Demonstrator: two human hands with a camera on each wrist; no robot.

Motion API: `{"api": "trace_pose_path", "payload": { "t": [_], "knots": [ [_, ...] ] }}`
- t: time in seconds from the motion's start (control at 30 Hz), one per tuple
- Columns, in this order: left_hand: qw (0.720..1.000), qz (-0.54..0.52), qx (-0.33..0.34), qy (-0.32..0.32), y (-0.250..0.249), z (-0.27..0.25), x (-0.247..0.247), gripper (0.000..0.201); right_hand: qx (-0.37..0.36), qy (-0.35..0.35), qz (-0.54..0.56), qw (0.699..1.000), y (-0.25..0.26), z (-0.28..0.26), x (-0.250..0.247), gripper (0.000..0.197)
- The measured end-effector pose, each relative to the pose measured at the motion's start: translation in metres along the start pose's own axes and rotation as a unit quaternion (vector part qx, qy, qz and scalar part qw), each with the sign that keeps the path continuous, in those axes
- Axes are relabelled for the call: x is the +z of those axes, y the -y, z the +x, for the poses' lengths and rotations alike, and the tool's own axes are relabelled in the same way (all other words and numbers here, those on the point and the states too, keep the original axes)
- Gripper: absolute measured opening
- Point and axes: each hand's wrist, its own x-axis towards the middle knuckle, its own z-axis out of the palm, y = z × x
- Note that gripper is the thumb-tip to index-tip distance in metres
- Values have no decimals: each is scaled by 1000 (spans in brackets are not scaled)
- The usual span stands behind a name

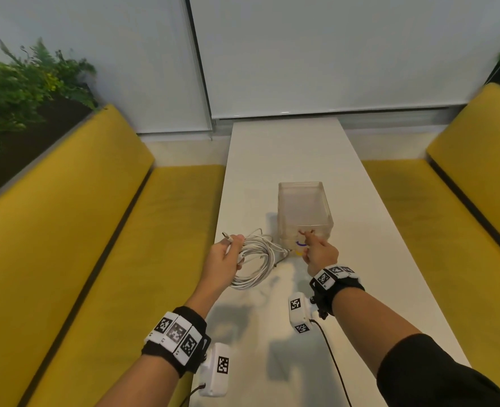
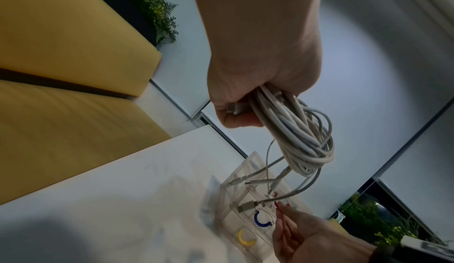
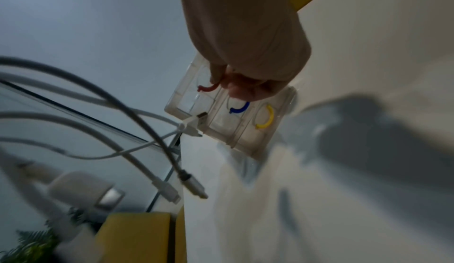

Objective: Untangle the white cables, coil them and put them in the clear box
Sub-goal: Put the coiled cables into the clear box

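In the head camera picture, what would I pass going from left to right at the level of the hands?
Left yellow bench → left hand → coiled white cables → right hand touching the clear box → bare white table → right yellow bench.

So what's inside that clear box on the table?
The clear box looks empty of cables; the white cables hang coiled from the left hand. Red, blue and yellow ring handles show on its front. The right hand covers part of it.
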Motion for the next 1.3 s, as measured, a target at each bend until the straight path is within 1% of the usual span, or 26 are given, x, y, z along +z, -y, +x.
{"api": "trace_pose_path", "payload": {
  "t": [0.13, 0.23, 0.33, 0.43, 0.5, 0.57, 0.67, 0.7, 0.77, 0.83, 0.87, 0.9, 1.0, 1.03, 1.13, 1.2, 1.3],
  "knots": [
    [1000, -8, 1, 7, -6, -2, -2, 27, 20, 15, 46, 999, 3, -7, -4, 19],
    [1000, -16, 2, 18, -16, -3, -3, 30, 62, 49, 87, 993, 1, -16, -13, 10],
    [999, -38, -4, 30, -28, -1, -1, 33, 106, 97, 141, 980, -4, -30, -26, 10],
    [996, -66, -23, 56, -46, 1, 8, 33, 115, 121, 179, 970, -10, -39, -42, 7],
    [995, -58, -40, 73, -60, 5, 18, 34, 111, 133, 202, 964, -11, -41, -51, 4],
    [995, -45, -47, 79, -72, 12, 31, 32, 105, 142, 216, 960, -12, -43, -58, 5],
    [994, 37, -50, 88, -77, 28, 58, 30, 101, 148, 220, 959, -11, -49, -65, 7],
    [992, 52, -63, 96, -75, 34, 68, 28, 99, 151, 219, 959, -10, -51, -66, 7],
    [985, 67, -116, 111, -64, 47, 88, 28, 95, 151, 216, 960, -8, -54, -68, 3],
    [977, 80, -164, 107, -48, 55, 105, 38, 92, 148, 221, 960, -8, -56, -69, 2],
    [975, 93, -176, 102, -41, 57, 112, 42, 91, 149, 222, 959, -8, -56, -68, 2],
    [974, 114, -173, 95, -35, 59, 119, 44, 91, 150, 224, 959, -9, -56, -68, 2],
    [966, 209, -125, 81, -30, 56, 134, 41, 92, 141, 224, 960, -15, -53, -69, 20],
    [961, 240, -112, 74, -29, 56, 138, 40, 93, 139, 227, 960, -16, -52, -70, 21],
    [942, 317, -103, 49, -29, 58, 144, 42, 92, 139, 230, 959, -17, -52, -73, 9],
    [931, 352, -84, 39, -27, 58, 146, 37, 92, 137, 222, 961, -18, -54, -75, 1],
    [924, 381, -11, 21, -23, 52, 147, 28, 92, 132, 219, 962, -18, -54, -75, 4]
  ]
}}
